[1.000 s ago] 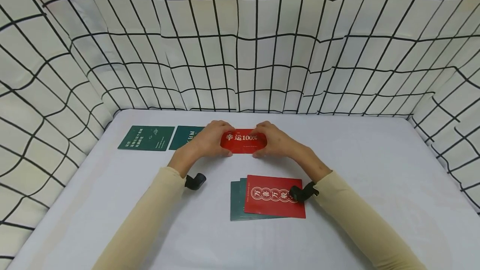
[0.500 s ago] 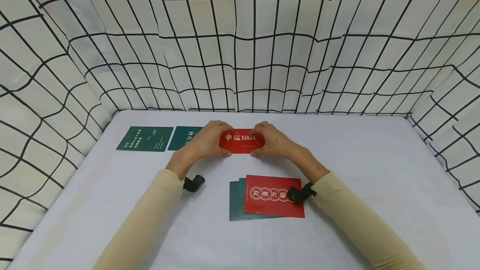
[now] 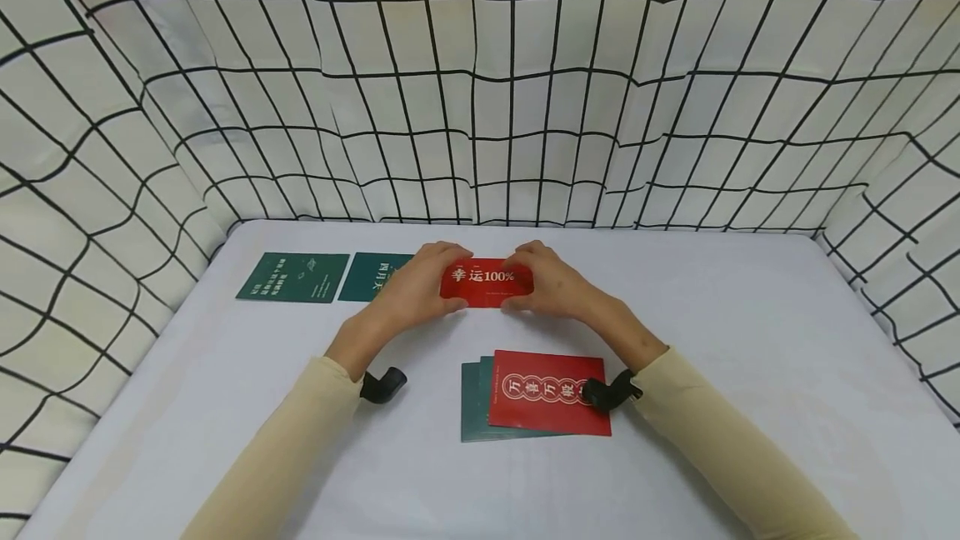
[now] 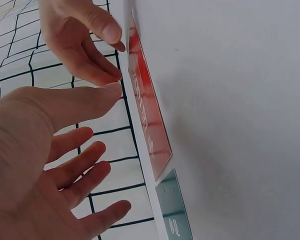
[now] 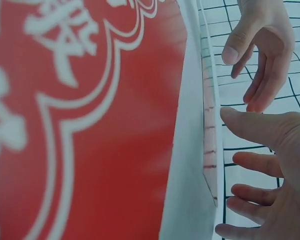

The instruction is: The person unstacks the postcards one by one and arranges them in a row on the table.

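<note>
A red card (image 3: 486, 281) printed "100%" lies flat on the white table (image 3: 750, 332), in line with two green cards. My left hand (image 3: 416, 286) is at its left end and my right hand (image 3: 551, 282) at its right end. In the left wrist view the left hand (image 4: 55, 150) has straight, spread fingers and its thumb tip meets the card's edge (image 4: 147, 115). The right wrist view shows the right hand (image 5: 270, 165) with straight fingers, its thumb at the card's edge (image 5: 210, 125). Neither hand curls round the card.
Two green cards (image 3: 294, 277) (image 3: 371, 276) lie in a row to the left. Nearer me a small pile has a red card (image 3: 549, 390) on top of green ones (image 3: 474, 398). Grid-patterned cloth walls (image 3: 480, 107) enclose the table on three sides.
Both forearms have drawn back a little toward me, the left more. The hands stay at the ends of the red card, which has barely shifted.
</note>
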Demonstrator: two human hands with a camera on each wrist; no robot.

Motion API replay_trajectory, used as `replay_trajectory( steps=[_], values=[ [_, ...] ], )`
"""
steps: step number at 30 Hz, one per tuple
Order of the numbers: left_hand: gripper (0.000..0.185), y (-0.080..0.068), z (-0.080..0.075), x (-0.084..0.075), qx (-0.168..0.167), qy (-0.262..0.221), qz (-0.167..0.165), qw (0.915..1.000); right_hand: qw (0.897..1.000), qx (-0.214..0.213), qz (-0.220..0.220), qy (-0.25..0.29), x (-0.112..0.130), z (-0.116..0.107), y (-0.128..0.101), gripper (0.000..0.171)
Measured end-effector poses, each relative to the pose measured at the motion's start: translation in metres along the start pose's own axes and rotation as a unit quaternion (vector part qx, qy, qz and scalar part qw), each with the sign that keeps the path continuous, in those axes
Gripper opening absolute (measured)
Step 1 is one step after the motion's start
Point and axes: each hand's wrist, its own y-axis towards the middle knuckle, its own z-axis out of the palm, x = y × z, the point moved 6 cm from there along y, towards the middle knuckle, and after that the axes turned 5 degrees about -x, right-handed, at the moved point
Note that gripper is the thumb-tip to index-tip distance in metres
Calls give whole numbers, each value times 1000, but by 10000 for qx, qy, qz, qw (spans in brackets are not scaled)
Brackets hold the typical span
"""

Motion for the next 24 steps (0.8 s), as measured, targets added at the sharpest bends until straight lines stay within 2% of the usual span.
replay_trajectory(
  steps=[8,16,24],
  values=[
    [71,-7,5,-13,19,-272,145,9995,9996,-280,73,-24,-3,-12,-14,60],
    [68,-15,13,-23,203,-251,233,9992,9991,-434,-23,-9,2,-19,-30,58],
    [67,-23,19,-27,418,-174,215,9987,9980,-589,-124,186,5,-26,-48,51]
  ],
)
